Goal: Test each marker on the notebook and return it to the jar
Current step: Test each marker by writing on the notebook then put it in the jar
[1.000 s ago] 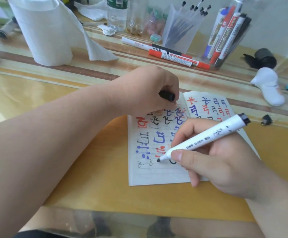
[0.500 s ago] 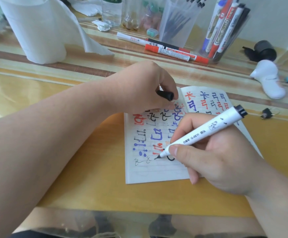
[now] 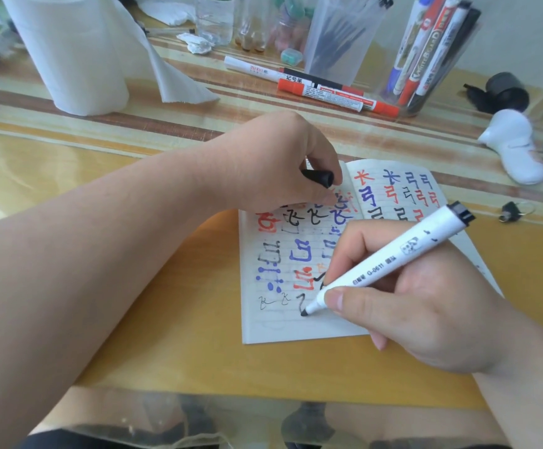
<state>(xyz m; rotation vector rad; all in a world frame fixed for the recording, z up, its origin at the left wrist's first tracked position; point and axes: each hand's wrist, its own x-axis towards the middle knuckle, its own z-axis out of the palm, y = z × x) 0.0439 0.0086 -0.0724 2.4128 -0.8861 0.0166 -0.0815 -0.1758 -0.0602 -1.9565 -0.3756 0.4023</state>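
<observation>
An open lined notebook [image 3: 273,325] lies on the desk, its pages covered with red, blue and black marks. My right hand [image 3: 425,306] grips a white marker [image 3: 389,264] with its black tip pressed on the left page near a fresh black stroke. My left hand [image 3: 279,166] rests on the notebook's top edge and holds the black cap [image 3: 318,178]. At the back right stands a clear jar [image 3: 432,53] with several markers in it. Two markers, one white [image 3: 254,68] and one red [image 3: 328,95], lie on the desk beside the jar.
A paper towel roll [image 3: 72,53] stands at the back left. A clear pen holder [image 3: 338,37], bottles [image 3: 215,17] and crumpled tissue [image 3: 199,43] line the back. A white object [image 3: 516,147], a black cup [image 3: 503,92] and a binder clip [image 3: 512,210] lie at the right.
The marker tip has moved down the left page and left a new black stroke. My left hand has kept its place holding the cap.
</observation>
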